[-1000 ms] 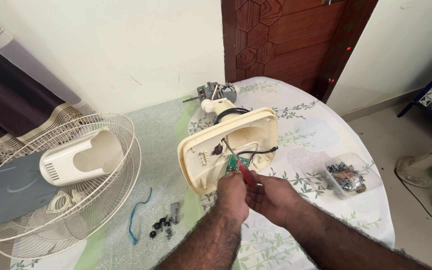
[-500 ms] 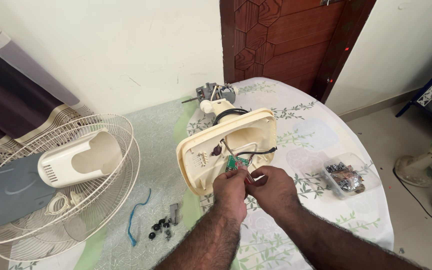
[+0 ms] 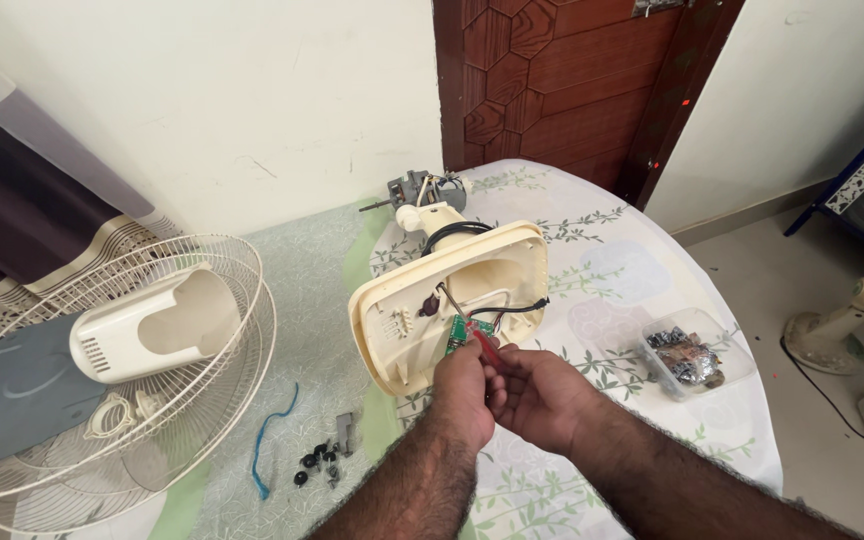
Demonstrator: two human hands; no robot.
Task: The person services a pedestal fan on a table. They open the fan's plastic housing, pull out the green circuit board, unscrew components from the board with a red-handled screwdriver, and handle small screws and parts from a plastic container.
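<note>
Both hands have drawn a little closer together over the last second, and the red-handled tool now shows between them where half a second ago it was mostly covered. From the head camera, the only view, the left hand (image 3: 464,385) is curled at the lower rim of the cream fan base housing (image 3: 407,335), fingers pinched near the small green circuit board (image 3: 459,336), though whether it grips the board or only steadies the rim I cannot tell. The right hand (image 3: 542,395) is closed around the red-handled tool (image 3: 487,347), whose tip points at the board. This housing lies open side up on the floral tablecloth (image 3: 632,270), with black wires (image 3: 512,305) looping through it and the grey motor (image 3: 422,188) just behind. It looks like light, stiff moulded plastic, easiest held by its thick rounded rim; the board seems thin and fragile, and the wires limp. To the left lie a wire fan guard (image 3: 202,400), a white motor cover (image 3: 147,325) resting in it, a blue cord (image 3: 270,440) and small black screws (image 3: 317,462). On the right sits a clear tub of metal parts (image 3: 687,355).
</note>
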